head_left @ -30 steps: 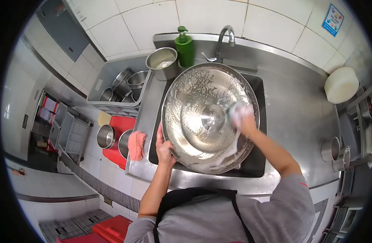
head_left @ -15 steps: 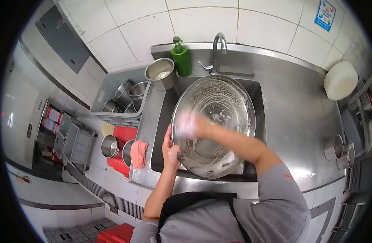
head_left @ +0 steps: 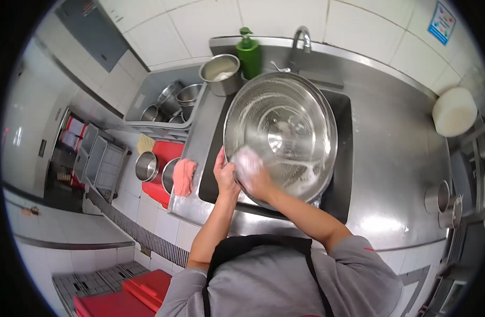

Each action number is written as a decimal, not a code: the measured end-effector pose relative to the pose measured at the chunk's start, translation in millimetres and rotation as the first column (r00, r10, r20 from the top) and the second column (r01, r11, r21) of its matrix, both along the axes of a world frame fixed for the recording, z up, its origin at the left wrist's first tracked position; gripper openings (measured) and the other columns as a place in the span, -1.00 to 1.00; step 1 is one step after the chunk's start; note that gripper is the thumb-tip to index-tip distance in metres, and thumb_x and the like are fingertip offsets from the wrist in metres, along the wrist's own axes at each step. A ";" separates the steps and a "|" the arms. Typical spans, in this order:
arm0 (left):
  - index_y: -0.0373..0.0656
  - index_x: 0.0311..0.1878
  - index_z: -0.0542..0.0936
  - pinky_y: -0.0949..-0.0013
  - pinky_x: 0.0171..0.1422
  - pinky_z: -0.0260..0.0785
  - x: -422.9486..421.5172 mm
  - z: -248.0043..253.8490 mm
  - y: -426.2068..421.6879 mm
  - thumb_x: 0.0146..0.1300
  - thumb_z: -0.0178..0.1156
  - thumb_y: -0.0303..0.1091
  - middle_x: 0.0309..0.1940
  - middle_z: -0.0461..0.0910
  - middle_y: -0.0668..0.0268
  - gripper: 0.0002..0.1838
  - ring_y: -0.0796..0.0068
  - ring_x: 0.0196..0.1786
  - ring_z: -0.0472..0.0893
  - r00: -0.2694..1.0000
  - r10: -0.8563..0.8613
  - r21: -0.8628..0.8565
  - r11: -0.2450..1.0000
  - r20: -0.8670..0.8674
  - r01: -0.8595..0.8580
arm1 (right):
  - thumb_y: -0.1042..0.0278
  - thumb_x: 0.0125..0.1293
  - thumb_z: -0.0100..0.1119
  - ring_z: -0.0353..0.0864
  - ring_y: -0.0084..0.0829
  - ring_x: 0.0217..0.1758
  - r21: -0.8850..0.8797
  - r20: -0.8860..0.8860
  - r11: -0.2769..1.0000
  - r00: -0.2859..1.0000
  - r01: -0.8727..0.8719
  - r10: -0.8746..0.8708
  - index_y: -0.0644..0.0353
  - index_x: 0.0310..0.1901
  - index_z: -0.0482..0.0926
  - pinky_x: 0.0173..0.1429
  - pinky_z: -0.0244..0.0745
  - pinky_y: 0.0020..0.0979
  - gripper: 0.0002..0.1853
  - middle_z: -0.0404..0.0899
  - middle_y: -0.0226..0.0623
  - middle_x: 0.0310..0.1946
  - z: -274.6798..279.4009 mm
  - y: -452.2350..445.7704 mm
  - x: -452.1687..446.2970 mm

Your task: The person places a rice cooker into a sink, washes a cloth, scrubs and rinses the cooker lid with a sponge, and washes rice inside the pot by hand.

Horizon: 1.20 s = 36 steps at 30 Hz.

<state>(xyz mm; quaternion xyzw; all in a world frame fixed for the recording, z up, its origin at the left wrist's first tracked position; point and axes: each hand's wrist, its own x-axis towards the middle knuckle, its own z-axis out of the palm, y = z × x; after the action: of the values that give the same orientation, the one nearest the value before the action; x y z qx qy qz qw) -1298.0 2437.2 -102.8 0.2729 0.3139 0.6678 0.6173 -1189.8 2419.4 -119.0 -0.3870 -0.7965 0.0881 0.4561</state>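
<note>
A large round stainless steel bowl [head_left: 300,113], streaked with suds, is tilted toward me over the sink [head_left: 341,137]. My left hand [head_left: 226,175] grips its rim at the lower left, thumb on the near side. Inside the bowl, close to that rim, my right hand [head_left: 261,185] presses a soapy pinkish-white cloth [head_left: 247,162] against the metal. Motion blurs the cloth, so I cannot make out its exact kind. Foam clings to the lower right of the bowl's inner wall.
Behind the sink stand a faucet [head_left: 301,45], a green pump bottle [head_left: 248,55] and a steel pot [head_left: 221,76]. A grey crate [head_left: 142,98] with several steel containers is at left. A coral cloth [head_left: 185,178] lies on the counter's left edge. Two metal cups [head_left: 437,197] stand far right.
The bowl has tilted more toward me, and its far rim is higher in view. My right hand has moved down along the inner left wall with the cloth. My left hand keeps the rim.
</note>
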 end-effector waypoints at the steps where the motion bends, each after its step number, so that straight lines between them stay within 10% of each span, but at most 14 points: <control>1: -0.33 0.09 0.30 0.45 -0.09 0.40 -6.8 5.6 3.0 -0.20 -0.16 -0.68 -0.15 0.48 0.19 -0.39 0.40 -0.18 0.53 1.000 0.015 0.020 1.000 0.001 -0.015 | 0.28 0.06 0.07 0.21 0.01 0.17 0.014 0.127 0.998 0.990 -0.059 0.057 0.20 0.00 0.39 0.24 0.09 -0.07 -0.58 0.31 -0.01 0.04 -2.2 -12.3 7.5; 4: -0.35 0.02 0.33 0.41 -0.09 0.41 -38.4 4.8 -10.8 -0.26 -0.19 -0.68 -0.17 0.49 0.15 -0.41 0.36 -0.21 0.54 0.997 -0.010 0.006 1.000 0.079 0.010 | 0.21 0.05 0.11 0.24 -0.05 0.17 -0.076 0.468 0.957 0.838 -0.279 0.282 0.00 0.02 0.42 0.24 0.11 -0.09 -0.57 0.34 -0.11 0.03 0.3 -22.9 84.2; 6: -0.36 -0.02 0.35 0.40 -0.08 0.42 -41.9 16.0 -18.1 -0.29 -0.19 -0.68 -0.18 0.49 0.15 -0.42 0.34 -0.21 0.54 0.997 -0.016 0.000 1.000 0.075 0.016 | 0.21 0.02 0.13 0.35 -0.06 0.05 0.002 0.602 0.999 0.798 0.035 -0.029 -0.05 -0.02 0.46 0.16 0.20 -0.07 -0.59 0.42 -0.15 -0.06 0.9 -0.2 133.1; 12: -0.36 -0.08 0.37 0.45 -0.11 0.40 -12.7 14.2 -38.0 -0.36 -0.17 -0.66 -0.24 0.50 0.19 -0.43 0.36 -0.24 0.53 0.980 -0.159 -0.129 0.976 0.121 0.175 | 0.26 0.15 0.01 0.16 -0.08 0.23 0.232 0.054 0.652 0.660 0.722 -0.750 0.13 0.13 0.31 0.17 0.06 -0.09 -0.53 0.21 -0.05 0.16 33.1 119.6 134.8; 15: -0.37 -0.10 0.39 0.50 -0.16 0.39 3.6 21.5 -32.8 -0.34 -0.17 -0.65 -0.30 0.51 0.22 -0.45 0.40 -0.30 0.53 0.981 -0.174 -0.104 0.978 0.082 0.182 | 0.33 0.06 0.03 0.35 -0.08 0.07 0.156 -0.058 0.925 0.938 0.345 -0.340 0.15 -0.11 0.47 0.08 0.27 -0.12 -0.69 0.44 -0.06 -0.10 73.3 85.7 49.2; 21: -0.39 -0.09 0.38 0.41 -0.10 0.40 -22.3 21.6 -24.0 -0.33 -0.19 -0.64 -0.25 0.50 0.14 -0.46 0.33 -0.23 0.54 0.983 -0.116 -0.044 0.991 0.143 0.123 | 0.34 -0.05 0.11 0.42 -0.23 0.02 0.093 0.463 0.978 0.877 -0.188 0.125 -0.01 -0.16 0.50 0.01 0.35 -0.23 -0.68 0.46 -0.22 -0.11 15.5 20.8 50.2; 25: -0.40 -0.10 0.37 0.36 -0.08 0.41 -28.6 29.3 -27.8 -0.34 -0.21 -0.66 -0.24 0.50 0.11 -0.46 0.29 -0.24 0.54 0.993 -0.087 0.017 0.996 0.083 0.086 | 0.35 -0.04 0.15 0.37 -0.16 0.05 0.284 0.092 0.768 0.781 0.575 -0.618 -0.03 -0.03 0.47 0.08 0.29 -0.22 -0.57 0.36 -0.17 0.04 29.0 83.8 140.7; 32: -0.40 -0.13 0.37 0.40 -0.14 0.42 -41.8 9.8 -9.3 -0.29 -0.23 -0.68 -0.26 0.49 0.16 -0.50 0.34 -0.28 0.54 0.990 0.021 0.022 0.999 0.141 -0.025 | 0.18 -0.01 0.08 0.37 -0.11 -0.03 -0.091 0.636 0.923 0.735 0.373 -0.234 0.02 -0.03 0.43 -0.09 0.29 -0.13 -0.57 0.37 -0.16 -0.02 -27.5 -16.7 124.9; 34: -0.39 -0.11 0.37 0.42 -0.13 0.41 -23.8 19.6 -6.3 -0.28 -0.23 -0.69 -0.25 0.49 0.17 -0.49 0.36 -0.27 0.53 0.993 0.057 0.047 0.997 0.104 -0.062 | 0.13 0.00 0.09 0.33 -0.13 0.02 -0.491 0.452 0.856 0.887 0.159 0.094 0.08 0.02 0.39 -0.01 0.26 -0.15 -0.50 0.36 -0.14 0.01 16.7 -44.4 68.9; 36: -0.38 -0.02 0.35 0.47 -0.13 0.37 -14.7 17.2 -3.0 -0.24 -0.20 -0.70 -0.22 0.49 0.19 -0.46 0.41 -0.24 0.53 0.997 0.078 0.102 0.992 0.004 -0.078 | 0.09 -0.01 0.12 0.27 -0.18 0.08 -0.171 0.172 0.967 0.972 0.189 -0.160 0.17 0.06 0.34 0.11 0.18 -0.17 -0.43 0.33 -0.14 0.05 6.2 -64.5 18.2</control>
<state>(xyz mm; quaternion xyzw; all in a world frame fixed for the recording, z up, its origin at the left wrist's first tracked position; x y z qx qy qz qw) -1312.7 2434.2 -85.6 0.2917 0.2900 0.7066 0.5758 -1171.6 2354.9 -112.7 -0.5026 -0.7808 0.0909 0.3599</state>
